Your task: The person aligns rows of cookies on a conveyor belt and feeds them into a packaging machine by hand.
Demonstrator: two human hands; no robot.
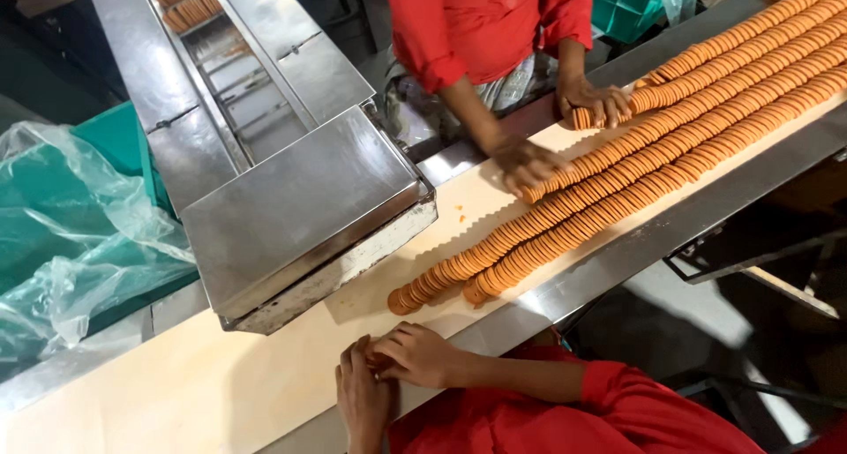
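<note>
Left hand point(363, 401) and right hand point(422, 355) cupped together at 6 o'clock over small biscuit stack point(379, 361), mostly hidden; grip firm. Biscuit rows point(618, 176) ran toward 2 o'clock, cut off at frame edge.

4 hands point(422, 355), 4 rows of biscuits point(706, 110), 1 steel chute point(300, 207), 1 belt point(221, 375), 1 plastic-lined crate point(79, 216)

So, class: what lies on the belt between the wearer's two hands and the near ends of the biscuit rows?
In the head view, only bare cream belt separates the hands from the biscuit rows.
</note>
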